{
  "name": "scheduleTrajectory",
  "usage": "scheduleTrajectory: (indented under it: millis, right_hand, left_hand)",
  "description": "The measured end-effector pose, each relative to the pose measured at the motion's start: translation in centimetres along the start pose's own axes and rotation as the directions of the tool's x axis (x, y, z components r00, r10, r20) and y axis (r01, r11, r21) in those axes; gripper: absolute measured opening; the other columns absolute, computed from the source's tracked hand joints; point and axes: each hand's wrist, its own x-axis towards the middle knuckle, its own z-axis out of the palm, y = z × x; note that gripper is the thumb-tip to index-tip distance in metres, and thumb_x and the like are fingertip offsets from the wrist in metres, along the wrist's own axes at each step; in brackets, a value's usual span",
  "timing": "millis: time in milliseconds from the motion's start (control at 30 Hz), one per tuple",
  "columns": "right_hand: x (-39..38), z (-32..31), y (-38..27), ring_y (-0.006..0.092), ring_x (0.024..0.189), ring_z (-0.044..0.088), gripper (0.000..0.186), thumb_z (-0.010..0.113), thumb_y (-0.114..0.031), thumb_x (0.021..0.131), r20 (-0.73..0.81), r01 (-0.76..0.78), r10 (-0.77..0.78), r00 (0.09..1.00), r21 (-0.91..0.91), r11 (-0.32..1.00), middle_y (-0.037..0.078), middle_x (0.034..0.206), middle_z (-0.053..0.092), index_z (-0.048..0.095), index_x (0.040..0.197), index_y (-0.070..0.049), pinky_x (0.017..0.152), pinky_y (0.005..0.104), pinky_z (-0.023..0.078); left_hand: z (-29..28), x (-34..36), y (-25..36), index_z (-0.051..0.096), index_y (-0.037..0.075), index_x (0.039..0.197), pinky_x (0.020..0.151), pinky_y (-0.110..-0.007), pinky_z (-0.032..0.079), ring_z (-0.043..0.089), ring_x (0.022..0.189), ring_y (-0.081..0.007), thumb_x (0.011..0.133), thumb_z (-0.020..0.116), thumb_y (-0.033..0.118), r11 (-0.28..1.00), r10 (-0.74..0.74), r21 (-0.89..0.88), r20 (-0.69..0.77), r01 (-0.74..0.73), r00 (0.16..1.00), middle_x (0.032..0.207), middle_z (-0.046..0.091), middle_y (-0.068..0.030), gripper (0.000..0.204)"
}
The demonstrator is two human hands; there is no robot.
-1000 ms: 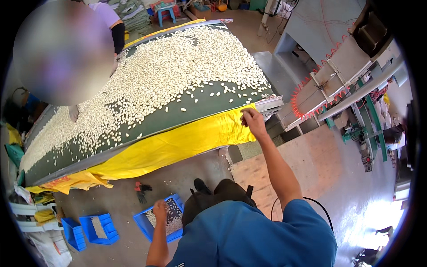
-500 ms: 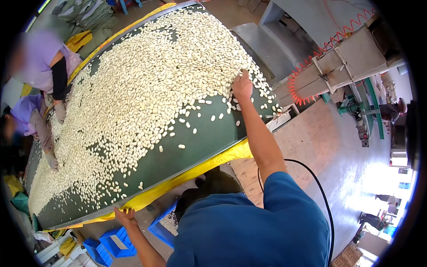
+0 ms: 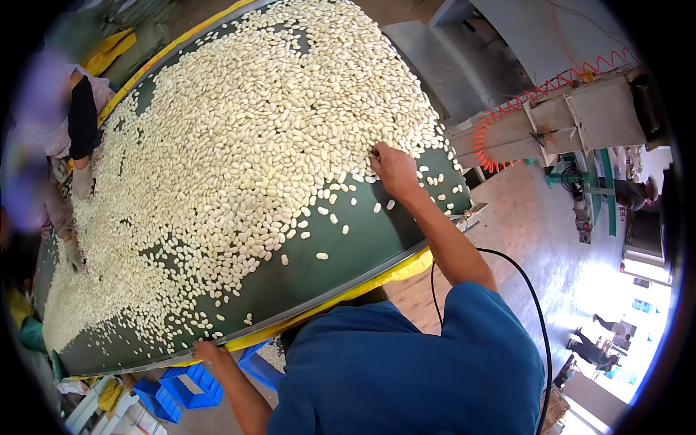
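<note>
White beans point(image 3: 239, 145) lie thickly spread over a dark green belt table point(image 3: 290, 290), with loose ones scattered toward its near side. My right hand point(image 3: 396, 171) reaches in from the right and touches the near edge of the bean layer. Its fingers are bent together with the tips down among the beans; whatever they pinch is hidden. My left hand point(image 3: 209, 351) rests at the table's near rim, next to a few stray beans. Its fingers lie against the rim, partly hidden, and nothing shows in them.
Across the table at the left, a co-worker's gloved hands point(image 3: 75, 255) touch the beans. Yellow cloth point(image 3: 261, 335) lines the near rim. Blue crates point(image 3: 192, 388) stand on the floor below. To the right are a metal conveyor point(image 3: 558, 116), a red coiled hose point(image 3: 480, 138) and a black cable point(image 3: 533, 312).
My right hand has come back toward me, its fingers now bent at the bean edge. My left hand, spread below the rim before, now rests against it. The view has shifted slightly.
</note>
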Motion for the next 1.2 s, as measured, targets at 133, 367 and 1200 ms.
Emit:
scheduleTrajectory:
  millis: [133, 367, 1200]
  right_hand:
    - [0.6, -1.2, -0.1, 0.0261, 0.063, 0.063, 0.019, 0.059, -0.022, 0.084, 0.179, -0.011, -0.042, 0.983, 0.289, 0.957, 0.016, 0.069, 0.063, 0.059, 0.087, -0.003, 0.059, 0.0374, 0.048]
    - [10.8, -3.9, 6.9, 0.0069, 0.049, 0.048, 0.020, 0.045, -0.009, 0.089, -0.219, -0.105, 0.374, 0.901, 0.727, 0.679, 0.004, 0.067, 0.058, 0.061, 0.096, -0.002, 0.042, 0.0229, 0.038]
    - [15.5, 2.2, -7.0, 0.0069, 0.056, 0.052, 0.017, 0.051, -0.013, 0.092, 0.374, -0.404, 0.155, 0.915, 0.833, 0.377, 0.002, 0.074, 0.061, 0.063, 0.092, -0.002, 0.047, 0.0201, 0.040]
  left_hand:
    - [-0.8, 0.5, 0.8, 0.038, -0.001, 0.132, 0.084, -0.050, 0.056, 0.059, 0.105, -0.0340, 0.096, 0.042, 0.025, 1.000, 0.012, 0.007, -0.043, -0.012, 0.999, 0.128, 0.051, -0.0195, 0.044]
    - [-1.5, 1.0, 1.8, 0.036, -0.001, 0.133, 0.083, -0.049, 0.056, 0.060, 0.104, -0.0344, 0.096, 0.042, 0.024, 1.000, 0.019, 0.007, -0.088, -0.018, 0.996, 0.127, 0.051, -0.0211, 0.045]
    - [-3.8, 5.7, 4.2, 0.027, -0.002, 0.133, 0.080, -0.048, 0.058, 0.061, 0.099, -0.0360, 0.095, 0.044, 0.021, 1.000, -0.007, -0.004, -0.162, 0.006, 0.987, 0.124, 0.050, -0.0266, 0.048]
